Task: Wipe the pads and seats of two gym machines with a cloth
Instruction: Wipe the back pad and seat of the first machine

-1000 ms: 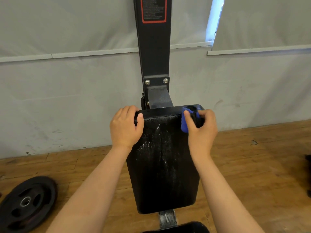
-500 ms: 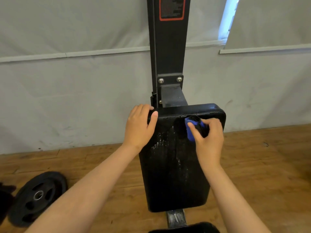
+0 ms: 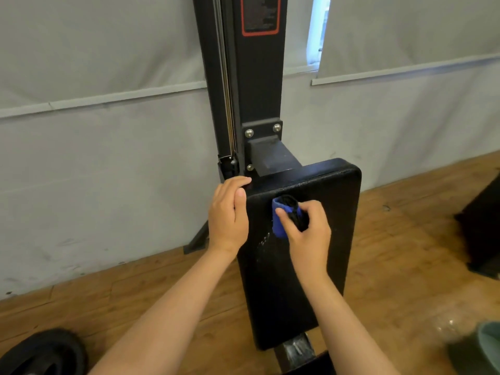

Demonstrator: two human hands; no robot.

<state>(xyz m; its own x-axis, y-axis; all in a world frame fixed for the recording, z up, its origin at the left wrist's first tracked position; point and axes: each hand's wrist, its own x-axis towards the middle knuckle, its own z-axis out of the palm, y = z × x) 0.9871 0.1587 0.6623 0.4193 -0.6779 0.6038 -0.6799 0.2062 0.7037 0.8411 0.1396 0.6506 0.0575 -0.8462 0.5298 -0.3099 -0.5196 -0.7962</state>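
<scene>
Cloth (image 3: 282, 219), blue, bunched in my right hand (image 3: 308, 234) on the black pad (image 3: 335, 212); left hand (image 3: 228, 212) grips its edge; wood floor (image 3: 405, 239), grey wall (image 3: 108, 171).

A gym — padded machine (image 3: 303, 261); weight plate (image 3: 46, 353); wooden floor (image 3: 405, 266).

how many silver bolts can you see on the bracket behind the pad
3: two along the top of the bracket, one lower left. Others may be hidden behind the pad.
</scene>
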